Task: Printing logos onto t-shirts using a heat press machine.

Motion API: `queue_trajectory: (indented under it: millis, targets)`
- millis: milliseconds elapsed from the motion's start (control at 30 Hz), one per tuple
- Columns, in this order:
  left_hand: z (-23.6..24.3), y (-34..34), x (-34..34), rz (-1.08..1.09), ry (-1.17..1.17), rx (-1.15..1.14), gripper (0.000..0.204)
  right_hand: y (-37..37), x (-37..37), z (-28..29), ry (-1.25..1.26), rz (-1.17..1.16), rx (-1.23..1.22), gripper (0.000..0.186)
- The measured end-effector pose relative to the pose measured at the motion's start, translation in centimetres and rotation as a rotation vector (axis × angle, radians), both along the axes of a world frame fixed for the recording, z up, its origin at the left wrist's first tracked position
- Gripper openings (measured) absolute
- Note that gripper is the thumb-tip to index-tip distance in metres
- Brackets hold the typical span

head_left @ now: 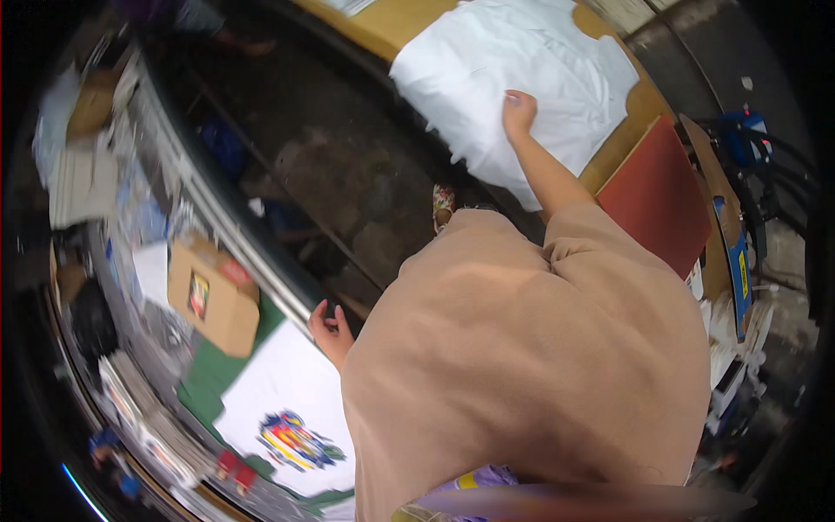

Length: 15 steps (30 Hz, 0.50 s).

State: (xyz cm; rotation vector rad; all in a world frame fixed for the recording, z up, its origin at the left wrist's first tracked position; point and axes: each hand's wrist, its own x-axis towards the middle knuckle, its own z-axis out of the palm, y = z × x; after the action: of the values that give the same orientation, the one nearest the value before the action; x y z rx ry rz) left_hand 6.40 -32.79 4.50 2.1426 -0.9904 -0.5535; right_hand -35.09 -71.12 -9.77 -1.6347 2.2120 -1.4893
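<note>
My right hand rests on a pile of white fabric, its fingers curled closed on the cloth. That fabric lies on a tan table surface at the top right, hanging over its edge. My left hand hangs with loosely bent, parted fingers beside a long metal rail, holding nothing that I can see. Below it lies a white and green garment with a colourful printed graphic.
A red board is at the right. The left bench holds an open cardboard box, paper stacks and plastic wrapping. A dark gap runs between bench and table. Another person's hand shows at the far top left.
</note>
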Motion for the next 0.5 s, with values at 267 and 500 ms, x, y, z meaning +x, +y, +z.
queue_trajectory:
  millis: [267, 500]
  targets:
    - [-0.1, -21.3, -5.2, -0.445, 0.016, -0.012, 0.028, -2.5, -22.3, -2.1, -0.275, -0.967, 0.353, 0.022]
    - [0.2, -36.1, -8.7, -0.800, 0.129, -0.016, 0.025, -0.6, -28.8, -4.4, -0.439, -0.856, 0.431, 0.027]
